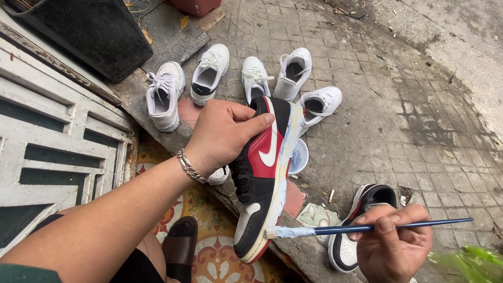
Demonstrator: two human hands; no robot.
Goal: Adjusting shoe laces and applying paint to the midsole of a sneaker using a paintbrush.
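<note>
No packages, labels, signs or screens.

left hand (222, 135) grips sneaker (262, 178) | right hand (393, 243) holds paintbrush (367, 228)

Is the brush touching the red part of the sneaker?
No, the brush in the right hand touches the pale sole edge of the sneaker.

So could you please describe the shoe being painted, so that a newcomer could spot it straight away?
Start at the row of white sneakers on the grey paving. In front of them, the left hand holds up one sneaker, with the paintbrush in the right hand touching its sole. It alone is black, red and white.
</note>
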